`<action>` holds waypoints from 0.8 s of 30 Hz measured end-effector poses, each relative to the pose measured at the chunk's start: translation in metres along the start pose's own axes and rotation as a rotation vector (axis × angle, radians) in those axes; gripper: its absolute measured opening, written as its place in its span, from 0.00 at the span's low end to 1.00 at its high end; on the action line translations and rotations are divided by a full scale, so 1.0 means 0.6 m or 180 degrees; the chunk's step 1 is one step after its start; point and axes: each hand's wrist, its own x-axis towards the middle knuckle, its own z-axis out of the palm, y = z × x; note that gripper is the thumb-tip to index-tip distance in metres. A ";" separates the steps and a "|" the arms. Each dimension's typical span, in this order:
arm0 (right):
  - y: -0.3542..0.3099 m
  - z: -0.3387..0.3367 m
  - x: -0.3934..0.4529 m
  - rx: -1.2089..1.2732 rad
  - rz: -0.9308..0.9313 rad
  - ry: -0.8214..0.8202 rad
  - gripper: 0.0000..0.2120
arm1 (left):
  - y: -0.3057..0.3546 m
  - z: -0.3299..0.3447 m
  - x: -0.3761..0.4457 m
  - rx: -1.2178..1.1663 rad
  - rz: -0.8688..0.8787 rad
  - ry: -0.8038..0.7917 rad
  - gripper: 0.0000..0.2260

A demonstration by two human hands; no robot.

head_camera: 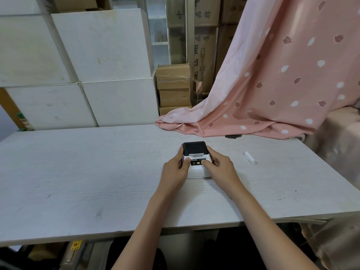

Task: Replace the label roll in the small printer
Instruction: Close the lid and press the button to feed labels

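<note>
Hands bracketed the printer (195,160) mid-table (78,172), left hand (175,169) and right hand (218,168) clasping its white sides, thumbs on the front panel, apparently to steady it, its dark lid closed, while a white roll (250,157) lay apart to the right, before pink cloth (272,84).
</note>
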 end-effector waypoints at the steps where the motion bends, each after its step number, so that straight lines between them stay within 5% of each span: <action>1: 0.001 0.000 0.000 0.0007 0.0003 -0.0004 0.28 | 0.001 -0.001 -0.001 -0.0014 0.0012 -0.0001 0.20; 24: 0.010 -0.001 0.005 0.0090 0.0008 -0.0112 0.24 | 0.003 -0.002 -0.003 -0.0063 0.0020 -0.0067 0.21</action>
